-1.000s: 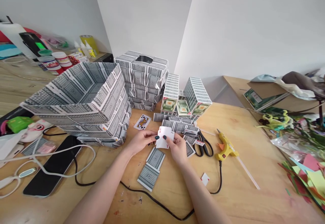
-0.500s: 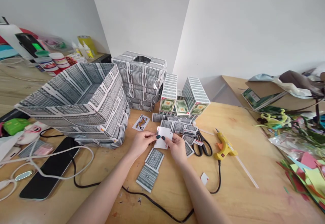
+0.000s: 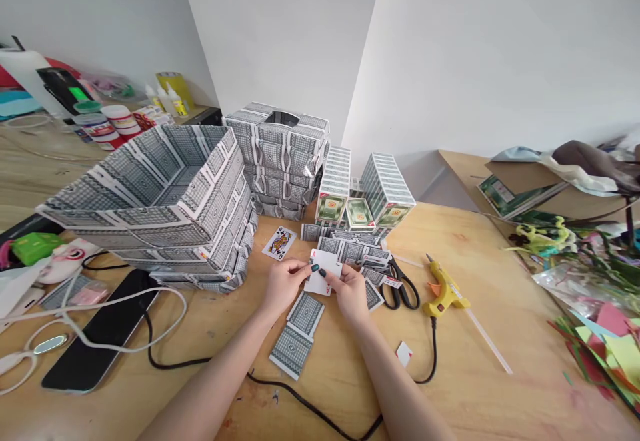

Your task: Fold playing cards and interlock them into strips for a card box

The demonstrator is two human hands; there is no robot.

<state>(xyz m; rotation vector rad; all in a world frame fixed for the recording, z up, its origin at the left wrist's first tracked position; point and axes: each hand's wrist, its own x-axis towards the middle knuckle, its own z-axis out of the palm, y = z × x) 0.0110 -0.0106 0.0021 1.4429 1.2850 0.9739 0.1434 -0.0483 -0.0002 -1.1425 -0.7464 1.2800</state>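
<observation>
Between my two hands is a white playing card (image 3: 323, 262) with a red A in its corners. My left hand (image 3: 286, 286) pinches its left side, thumb on the face. My right hand (image 3: 352, 292) grips its right side the same way, thumb pressed on the front. Fingers behind the card are hidden. Just below, two patterned playing cards (image 3: 292, 350) lie face down, slightly overlapping. A queen card (image 3: 279, 243) rests face up to the left. Behind my hands stand folded card pieces (image 3: 353, 252) in rows.
At left stands a large open box made of cards (image 3: 210, 188), with a phone (image 3: 100, 334) and cables before it. Card packs (image 3: 334, 181) are stacked at the back. Black-handled scissors (image 3: 401, 288) and a yellow glue gun (image 3: 443, 288) lie to the right. Paper scraps (image 3: 607, 341) fill the right edge.
The whole view has shifted slightly, things appearing a little further right. Both hands keep their pinch on the card, with barely any movement.
</observation>
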